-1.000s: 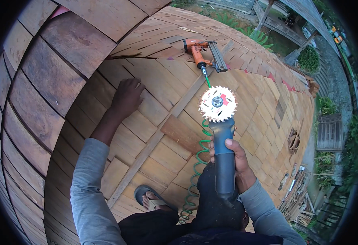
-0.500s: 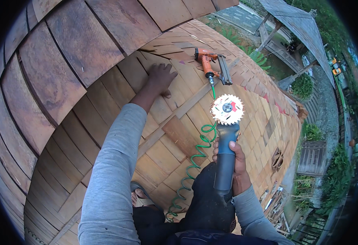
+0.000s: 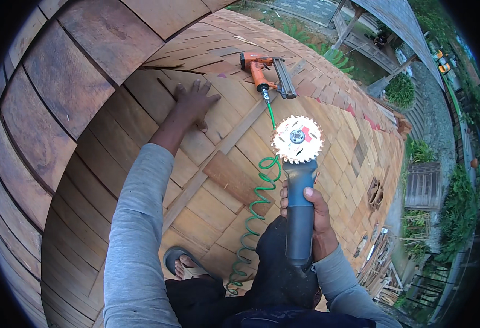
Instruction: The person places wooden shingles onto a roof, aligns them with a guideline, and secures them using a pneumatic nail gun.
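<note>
My left hand (image 3: 192, 105) is spread open on the pale wooden shingles (image 3: 229, 98) just under the dark overhanging edge. My right hand (image 3: 313, 213) grips a dark angle grinder (image 3: 300, 229) fitted with a white toothed saw blade (image 3: 309, 146), held above my leg. An orange nail gun (image 3: 259, 71) lies on the roof up and right of my left hand, joined to a coiled green hose (image 3: 262, 188) that runs down beside the grinder. A reddish loose board (image 3: 229, 177) lies left of the hose.
Darker weathered shingles (image 3: 59, 87) overhang at the left. My sandalled foot (image 3: 182, 262) stands on the slope. Beyond the roof's right edge are a roofed wooden structure (image 3: 376, 49), plants (image 3: 401, 90), a path and a pile of timber offcuts (image 3: 382, 268) below.
My left hand has moved up the shingles from a second ago and now rests with fingers spread further out. My right hand keeps the grinder in much the same place.
</note>
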Available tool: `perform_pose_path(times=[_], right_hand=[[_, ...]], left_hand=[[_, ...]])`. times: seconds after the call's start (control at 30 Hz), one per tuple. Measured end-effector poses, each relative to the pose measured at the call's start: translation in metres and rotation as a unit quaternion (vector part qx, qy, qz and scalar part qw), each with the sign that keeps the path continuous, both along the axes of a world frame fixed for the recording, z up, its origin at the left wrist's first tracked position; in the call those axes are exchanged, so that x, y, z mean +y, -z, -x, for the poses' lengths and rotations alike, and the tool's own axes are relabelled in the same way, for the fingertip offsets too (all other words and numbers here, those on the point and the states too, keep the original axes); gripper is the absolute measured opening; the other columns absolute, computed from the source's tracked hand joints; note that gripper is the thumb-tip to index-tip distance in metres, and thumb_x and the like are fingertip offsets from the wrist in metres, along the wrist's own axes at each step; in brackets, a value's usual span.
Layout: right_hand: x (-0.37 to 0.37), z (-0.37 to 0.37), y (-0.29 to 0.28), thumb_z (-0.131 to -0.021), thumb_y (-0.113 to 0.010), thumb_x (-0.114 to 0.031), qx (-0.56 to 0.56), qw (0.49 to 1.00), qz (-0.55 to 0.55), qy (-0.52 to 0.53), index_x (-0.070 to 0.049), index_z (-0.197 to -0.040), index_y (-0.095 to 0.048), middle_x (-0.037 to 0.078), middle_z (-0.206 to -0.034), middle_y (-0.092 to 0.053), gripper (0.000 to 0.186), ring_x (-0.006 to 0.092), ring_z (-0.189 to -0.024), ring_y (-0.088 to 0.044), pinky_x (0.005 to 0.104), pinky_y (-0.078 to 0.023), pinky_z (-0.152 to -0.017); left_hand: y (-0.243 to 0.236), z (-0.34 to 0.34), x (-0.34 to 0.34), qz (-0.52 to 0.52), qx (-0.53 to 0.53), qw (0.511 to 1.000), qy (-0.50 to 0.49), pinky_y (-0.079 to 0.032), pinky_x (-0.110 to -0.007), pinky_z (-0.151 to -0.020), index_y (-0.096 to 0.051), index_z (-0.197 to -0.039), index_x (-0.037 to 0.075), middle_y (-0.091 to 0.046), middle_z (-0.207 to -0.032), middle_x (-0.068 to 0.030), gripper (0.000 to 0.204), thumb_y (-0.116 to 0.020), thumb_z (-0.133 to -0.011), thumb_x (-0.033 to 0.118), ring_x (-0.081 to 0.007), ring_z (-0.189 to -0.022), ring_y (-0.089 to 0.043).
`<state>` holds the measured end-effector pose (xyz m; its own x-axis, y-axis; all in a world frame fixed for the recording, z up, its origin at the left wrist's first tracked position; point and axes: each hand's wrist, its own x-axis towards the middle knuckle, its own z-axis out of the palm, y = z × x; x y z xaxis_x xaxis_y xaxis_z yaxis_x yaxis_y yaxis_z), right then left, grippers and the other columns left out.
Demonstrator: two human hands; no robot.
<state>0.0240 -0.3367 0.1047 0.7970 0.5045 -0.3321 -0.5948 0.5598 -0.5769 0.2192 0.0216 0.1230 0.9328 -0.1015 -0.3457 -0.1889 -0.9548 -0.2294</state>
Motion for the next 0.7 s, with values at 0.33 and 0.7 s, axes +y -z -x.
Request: perform_pose_path(times=[0.33,0.7], right_hand=[[-0.017,0.000,0.000,-0.093,-0.071,-0.038,0.006,1.000,-0.002,0.022,0.005,-0.134,-0.050,0.012,-0.108,-0.063,0.063,0.0202,-0.093,-0.068,0.0355,-0.060,-0.080],[-0.024,0.006,-0.011,-0.091,-0.072,-0.035,0.020,0.998,-0.031,0.045,0.003,-0.133,-0.052,0.013,-0.107,-0.066,0.061,0.0190,-0.092,-0.071,0.0347,-0.063,-0.079]], left_hand=[[0.014,-0.006,-0.007,-0.009,0.048,0.997,0.062,-0.027,-0.075,-0.117,-0.046,-0.155,0.028,-0.027,-0.172,-0.0035,0.108,-0.097,-0.060,0.031,-0.0323,-0.159,-0.022],[0.023,-0.007,-0.013,-0.065,0.032,0.978,0.195,-0.034,-0.070,-0.118,-0.048,-0.152,0.026,-0.045,-0.157,-0.0065,0.094,-0.091,-0.069,0.020,-0.0325,-0.151,-0.039]])
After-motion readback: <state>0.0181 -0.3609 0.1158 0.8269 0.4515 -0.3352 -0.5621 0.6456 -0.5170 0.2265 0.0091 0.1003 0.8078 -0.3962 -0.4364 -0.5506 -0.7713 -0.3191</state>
